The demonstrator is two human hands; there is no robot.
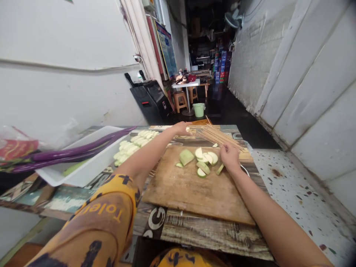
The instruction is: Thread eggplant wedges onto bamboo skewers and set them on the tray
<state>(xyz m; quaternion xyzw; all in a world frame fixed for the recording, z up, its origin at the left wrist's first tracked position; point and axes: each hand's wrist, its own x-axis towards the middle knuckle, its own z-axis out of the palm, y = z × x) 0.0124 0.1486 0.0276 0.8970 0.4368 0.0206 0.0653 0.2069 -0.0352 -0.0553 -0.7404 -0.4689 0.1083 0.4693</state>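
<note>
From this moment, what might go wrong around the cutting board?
The right hand is close to the thin sticks; an end might prick it. The pale slices lie loose on the cutting board, so that hand could scatter them. The purple eggplants overhang the white tray; a bump might shift them.

1. White left wall (69, 40); whitish right wall (303, 63), a fan (233, 20) high on it;
2. dark floor (215, 105); speckled pale floor (294, 185) nearer, at right;
3. white table (184, 85); brown stools (180, 95); green bucket (198, 110);
4. dim far end (201, 24); stacked boxes (223, 61).
</note>
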